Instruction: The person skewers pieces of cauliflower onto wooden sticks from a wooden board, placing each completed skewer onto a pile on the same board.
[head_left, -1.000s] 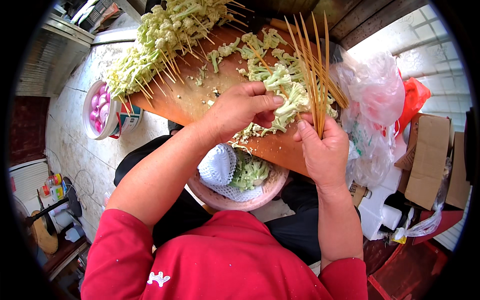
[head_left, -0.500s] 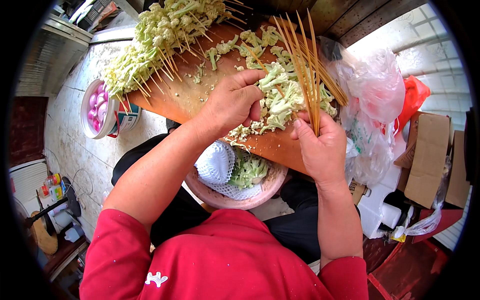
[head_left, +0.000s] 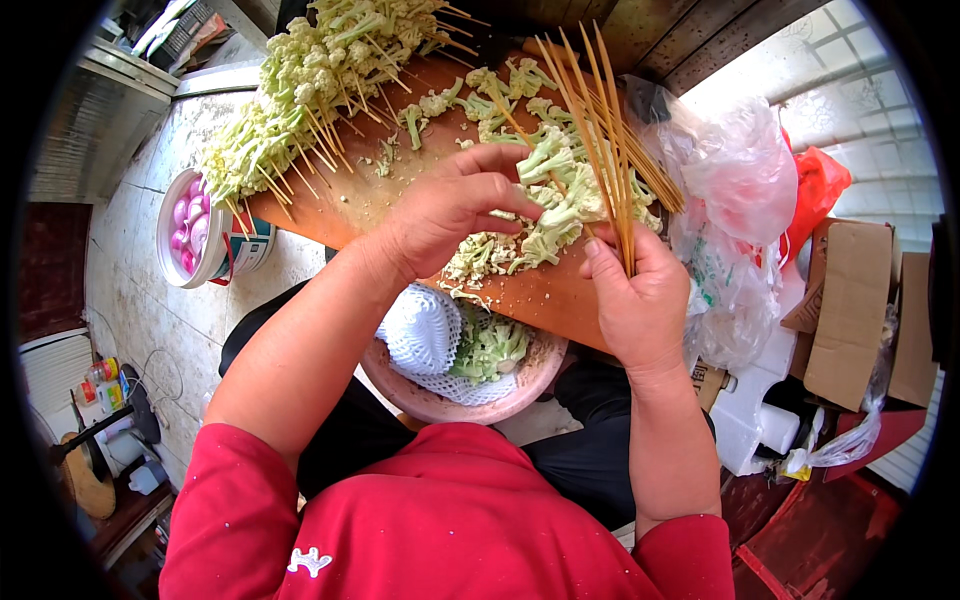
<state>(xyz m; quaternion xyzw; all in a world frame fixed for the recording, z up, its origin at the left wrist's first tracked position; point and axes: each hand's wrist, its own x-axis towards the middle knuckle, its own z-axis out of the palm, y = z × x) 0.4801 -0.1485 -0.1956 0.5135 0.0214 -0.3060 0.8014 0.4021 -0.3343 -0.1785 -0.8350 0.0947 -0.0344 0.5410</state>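
My right hand [head_left: 642, 290] is closed round a bundle of bamboo skewers [head_left: 612, 165] whose points stick up and away from me. A separate skewer [head_left: 520, 131] slants to the left from the same hand, across pale green cauliflower florets [head_left: 556, 190]; whether a floret is threaded on it, I cannot tell. My left hand [head_left: 450, 208] hovers at the left side of these florets, fingers apart, fingertips close to or touching one. More loose florets and crumbs lie on the orange-brown board [head_left: 375, 200] beneath. Skewered cauliflower [head_left: 325, 80] is heaped at its far left.
Below the board's near edge sits a pink basin [head_left: 470, 405] with white foam netting [head_left: 420, 330] and a cauliflower piece [head_left: 490, 350]. A white bucket of purple onions [head_left: 192, 230] stands left. Plastic bags [head_left: 740, 200] and cardboard [head_left: 850, 315] are at the right.
My left hand's fingers have spread and reached a little right toward the florets. My right hand keeps its hold on the skewers. The whole view has shifted slightly.
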